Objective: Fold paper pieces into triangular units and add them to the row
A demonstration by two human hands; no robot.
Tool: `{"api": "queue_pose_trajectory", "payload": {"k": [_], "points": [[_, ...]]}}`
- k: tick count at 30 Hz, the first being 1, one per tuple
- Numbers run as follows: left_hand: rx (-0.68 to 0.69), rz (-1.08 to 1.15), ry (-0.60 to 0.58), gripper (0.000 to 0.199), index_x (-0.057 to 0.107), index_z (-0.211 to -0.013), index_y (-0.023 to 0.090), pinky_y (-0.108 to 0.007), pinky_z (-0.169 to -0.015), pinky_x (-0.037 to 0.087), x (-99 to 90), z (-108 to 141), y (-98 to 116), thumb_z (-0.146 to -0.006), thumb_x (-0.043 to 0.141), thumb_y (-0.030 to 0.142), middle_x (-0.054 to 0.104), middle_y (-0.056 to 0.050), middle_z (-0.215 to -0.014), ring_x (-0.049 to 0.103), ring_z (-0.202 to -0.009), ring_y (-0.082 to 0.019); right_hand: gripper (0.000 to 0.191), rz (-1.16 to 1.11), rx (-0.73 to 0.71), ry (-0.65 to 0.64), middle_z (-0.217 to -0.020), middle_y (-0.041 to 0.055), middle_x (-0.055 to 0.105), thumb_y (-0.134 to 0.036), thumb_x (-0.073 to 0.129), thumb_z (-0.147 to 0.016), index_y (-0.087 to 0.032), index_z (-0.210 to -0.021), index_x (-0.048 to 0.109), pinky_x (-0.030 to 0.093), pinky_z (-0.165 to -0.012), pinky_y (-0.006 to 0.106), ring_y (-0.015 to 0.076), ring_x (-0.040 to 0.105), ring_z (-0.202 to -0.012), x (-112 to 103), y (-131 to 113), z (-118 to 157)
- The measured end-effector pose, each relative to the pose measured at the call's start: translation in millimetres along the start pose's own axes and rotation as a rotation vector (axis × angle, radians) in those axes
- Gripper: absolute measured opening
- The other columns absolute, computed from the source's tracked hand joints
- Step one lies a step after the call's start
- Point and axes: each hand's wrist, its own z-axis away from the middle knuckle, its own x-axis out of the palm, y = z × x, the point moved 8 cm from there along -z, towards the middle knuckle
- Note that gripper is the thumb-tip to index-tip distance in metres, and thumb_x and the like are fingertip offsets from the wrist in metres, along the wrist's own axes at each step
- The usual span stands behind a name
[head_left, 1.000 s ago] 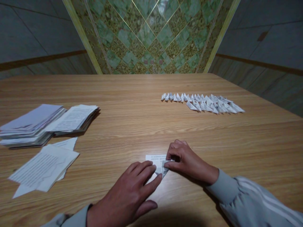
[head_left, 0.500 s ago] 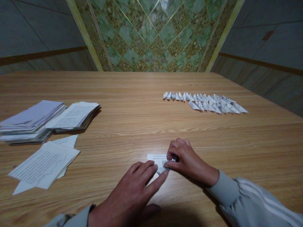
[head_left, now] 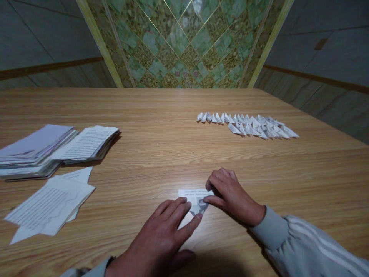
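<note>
A small white sheet of printed paper, folded to a point at its near edge (head_left: 195, 200), lies flat on the light-brown wood-grain counter (head_left: 155, 150), between the two hands. The left hand (head_left: 161, 234) rests its fingers, slightly spread, on the sheet's left side, index fingertip near the folded point. The right hand (head_left: 227, 194) has its thumb on the sheet's right part and its other fingers curled at the right edge, a narrow gap between. Beyond, to the right, stand rows of small folded white paper pieces (head_left: 253, 126). Far left lie thick stacks of paper (head_left: 83, 144), with loose printed white sheets (head_left: 54, 202) overlapping just nearer.
</note>
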Motion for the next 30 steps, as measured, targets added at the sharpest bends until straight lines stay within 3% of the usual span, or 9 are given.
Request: {"api": "queue_pose_trajectory", "payload": {"k": [7,9,12,14,21,26,30], "points": [[-0.001,0.033,0.017,0.067,0.044,-0.147,0.028,-0.054,-0.095,0.046,-0.7,2,-1,-0.088,0.068,0.048,0.054,-0.017,-0.138,0.052,-0.121,-0.037,0.01,0.005,0.008,0.052,-0.093,0.0023,0.064,-0.025,0.07,-0.093,-0.021,-0.091,0.061,0.032,-0.085,0.037,0.0218,0.052,-0.094,-10,8,5],[0.002,0.036,0.019,0.066,0.044,-0.147,0.028,-0.054,-0.096,0.047,-1.7,2,-1,-0.089,0.067,0.049,0.054,-0.017,-0.138,0.052,-0.121,-0.037,0.001,0.031,-0.1,0.092,-0.095,0.0031,0.067,-0.021,0.063,-0.097,-0.021,-0.096,0.064,0.032,-0.087,0.038,0.0216,0.053,-0.095,-11,-7,7],[-0.014,0.04,-0.006,0.068,0.043,-0.148,0.029,-0.054,-0.097,0.047,-1.9,1,-1,-0.088,0.069,0.047,0.054,-0.016,-0.139,0.052,-0.122,-0.036,0.015,0.079,-0.38,0.111,-0.107,0.0039,0.071,-0.024,0.051,-0.103,-0.02,-0.111,0.063,0.031,-0.094,0.041,0.0206,0.055,-0.097,-3,-43,17],[-0.021,0.046,-0.026,0.071,0.041,-0.149,0.03,-0.055,-0.098,0.047,-1.3,1,-2,-0.086,0.072,0.044,0.054,-0.016,-0.14,0.052,-0.124,-0.036,0.023,0.147,-0.463,0.111,-0.115,0.0046,0.072,-0.024,0.043,-0.106,-0.019,-0.116,0.063,0.029,-0.098,0.042,0.0213,0.055,-0.101,4,-56,25],[0.002,-0.003,-0.027,0.08,0.044,-0.147,0.025,-0.057,-0.096,0.048,2.4,2,-1,-0.078,0.081,0.04,0.058,-0.019,-0.139,0.055,-0.125,-0.039,0.034,0.2,-0.435,0.086,-0.136,0.0017,0.065,-0.025,0.036,-0.108,-0.022,-0.135,0.056,0.019,-0.113,0.047,0.023,0.051,-0.122,8,-43,43],[-0.003,-0.011,-0.044,0.08,0.041,-0.148,0.03,-0.06,-0.108,0.039,3.0,5,-6,-0.079,0.079,0.048,0.055,-0.016,-0.145,0.052,-0.132,-0.037,0.036,0.219,-0.425,0.047,-0.138,0.0026,0.064,-0.024,0.036,-0.106,-0.024,-0.138,0.055,0.025,-0.112,0.049,0.0242,0.052,-0.125,4,-37,44],[0.022,-0.002,-0.03,0.077,0.038,-0.151,0.031,-0.06,-0.108,0.038,0.4,6,-7,-0.085,0.072,0.049,0.053,-0.018,-0.147,0.05,-0.134,-0.038,0.037,0.195,-0.411,0.168,-0.14,0.0084,0.062,-0.021,0.04,-0.104,-0.021,-0.138,0.054,0.029,-0.109,0.048,0.0236,0.053,-0.123,-11,-36,45]]}}
